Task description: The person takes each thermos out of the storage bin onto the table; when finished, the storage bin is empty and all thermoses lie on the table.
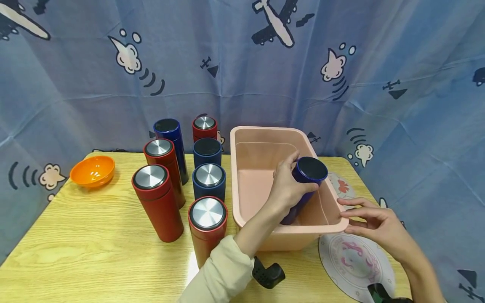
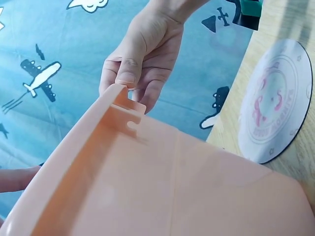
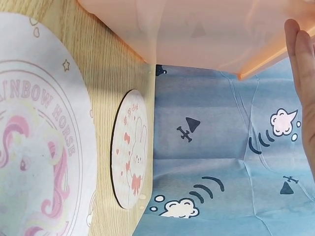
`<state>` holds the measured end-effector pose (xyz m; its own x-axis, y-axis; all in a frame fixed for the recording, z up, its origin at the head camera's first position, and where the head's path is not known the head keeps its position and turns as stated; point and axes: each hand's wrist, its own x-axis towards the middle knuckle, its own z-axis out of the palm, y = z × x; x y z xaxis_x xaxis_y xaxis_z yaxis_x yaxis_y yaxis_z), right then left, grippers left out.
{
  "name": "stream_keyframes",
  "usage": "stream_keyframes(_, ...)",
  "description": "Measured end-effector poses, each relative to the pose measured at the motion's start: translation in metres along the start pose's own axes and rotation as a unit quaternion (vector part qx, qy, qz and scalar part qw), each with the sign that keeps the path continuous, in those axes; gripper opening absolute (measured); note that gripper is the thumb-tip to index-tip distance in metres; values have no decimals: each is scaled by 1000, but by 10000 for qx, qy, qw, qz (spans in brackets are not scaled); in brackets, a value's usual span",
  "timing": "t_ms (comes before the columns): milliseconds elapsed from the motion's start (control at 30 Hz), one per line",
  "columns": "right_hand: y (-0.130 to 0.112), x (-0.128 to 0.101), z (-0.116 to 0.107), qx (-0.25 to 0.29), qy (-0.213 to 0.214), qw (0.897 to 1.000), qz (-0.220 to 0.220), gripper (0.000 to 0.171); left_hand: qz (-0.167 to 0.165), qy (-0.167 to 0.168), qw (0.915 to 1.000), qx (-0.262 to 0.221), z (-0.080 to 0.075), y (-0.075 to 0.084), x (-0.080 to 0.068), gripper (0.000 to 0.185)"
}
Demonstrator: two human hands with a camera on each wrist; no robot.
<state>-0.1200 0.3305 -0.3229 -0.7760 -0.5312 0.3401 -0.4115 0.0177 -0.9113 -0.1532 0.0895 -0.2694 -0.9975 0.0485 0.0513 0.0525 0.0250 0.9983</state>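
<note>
My left hand (image 1: 285, 187) holds a dark blue thermos bottle (image 1: 311, 169) with a black lid, thumb on one side and fingers on the other. The bottle leans at a tilt inside a pink plastic bin (image 1: 261, 153), toward its right side; its lid rises near rim height. At the bin's near right corner, my right hand (image 1: 373, 221) pinches the rim. The left wrist view shows the right thumb (image 2: 127, 71) on the rim with the other fingers behind it. In the right wrist view, right fingers (image 3: 300, 54) lie beside the bin wall (image 3: 206, 34).
Left of the bin stand several thermos bottles, including a red bottle (image 1: 161, 210) and a blue bottle (image 1: 208, 185). An orange bowl (image 1: 92, 171) sits at the far left. Right of the bin lie a round horse mat (image 1: 356, 263) and a rabbit mat (image 3: 129, 152). A curtain (image 1: 182, 54) hangs behind.
</note>
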Motion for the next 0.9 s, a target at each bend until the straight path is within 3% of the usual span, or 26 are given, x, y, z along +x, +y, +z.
stream_keyframes(200,0,0,0,43,-7,10000,-4,38,-190,48,9998,68,0,1,-1,77)
stream_keyframes(367,1,0,-1,139,-31,9999,-29,39,-120,-73,9999,8,-3,-1,-1,72)
stream_keyframes(567,2,-1,0,135,-9,9999,-16,39,296,-328,9978,484,-8,-3,-1,75)
stream_keyframes(733,2,-1,0,122,-24,9999,-34,38,816,-430,9904,1030,-14,-3,-3,73)
stream_keyframes(900,1,0,0,63,-21,10000,32,37,1078,-541,9864,1120,-19,-2,-4,71)
